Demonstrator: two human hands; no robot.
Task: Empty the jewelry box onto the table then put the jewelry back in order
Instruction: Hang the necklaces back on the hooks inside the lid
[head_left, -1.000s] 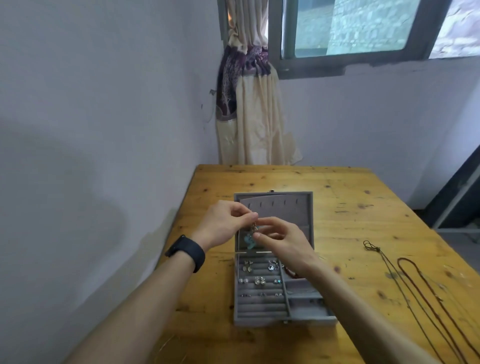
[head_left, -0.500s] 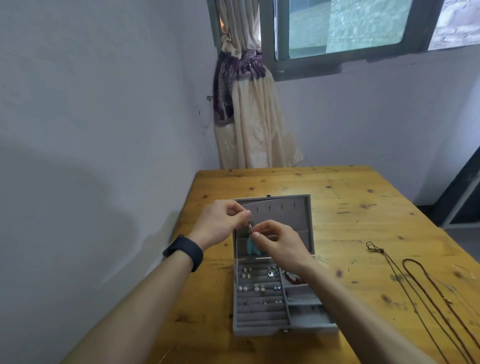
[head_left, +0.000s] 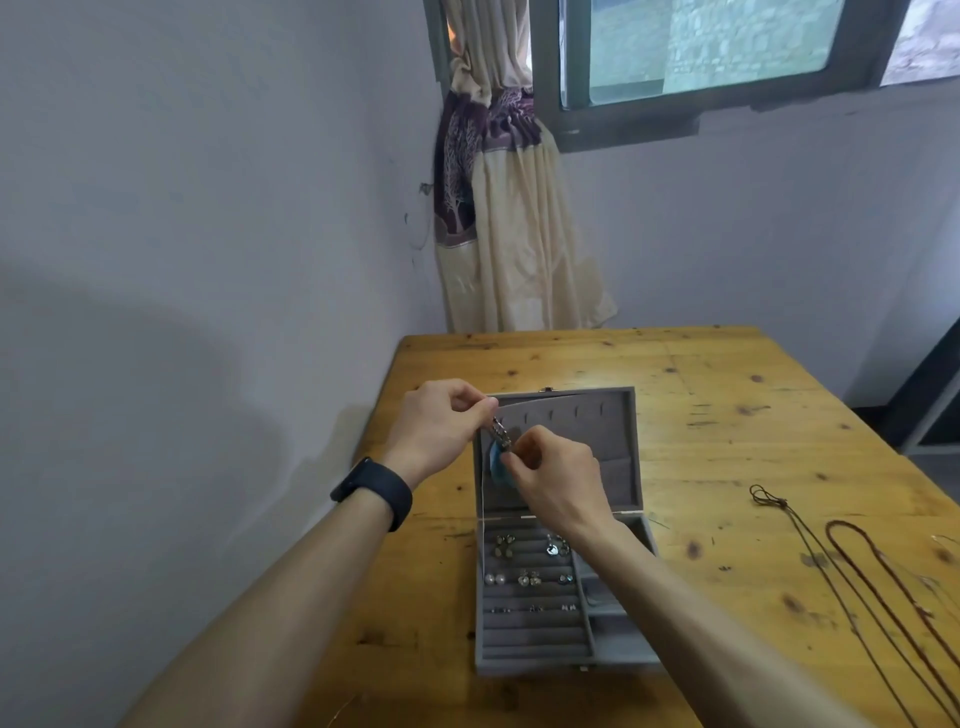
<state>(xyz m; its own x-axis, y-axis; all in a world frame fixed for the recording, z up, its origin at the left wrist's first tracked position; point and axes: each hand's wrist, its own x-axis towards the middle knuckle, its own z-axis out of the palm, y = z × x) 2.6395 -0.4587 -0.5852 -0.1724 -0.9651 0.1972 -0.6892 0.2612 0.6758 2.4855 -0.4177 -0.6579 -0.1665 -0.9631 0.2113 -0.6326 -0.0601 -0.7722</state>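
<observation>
A blue pendant (head_left: 494, 463) is pinched by both hands above the open jewelry box (head_left: 613, 656).
Light, likely fragile: left hand (head_left: 441, 426) nips its metal links (head_left: 500, 432), right hand (head_left: 556, 478) pinches the pendant's top; the links seem the safer hold.

Grey felt-lined jewelry box (head_left: 540, 664): one flat grey all over, ribbed rows inside.
Small stud earrings (head_left: 527, 577): silvery, two pearl-white.
Teal-blue oval pendant (head_left: 494, 460): silvery metal links on top.
Pine wooden table (head_left: 727, 395): honey-yellow, dark knots and scuffs.
Black wristband (head_left: 376, 491).
Thin dark brown cord (head_left: 769, 500); thin reddish-brown cord (head_left: 837, 522).
Cream fabric curtain (head_left: 519, 249): purple band with pale tree pattern.
Pale bluish-white wall (head_left: 208, 208).
Dark grey window frame (head_left: 623, 124).
</observation>
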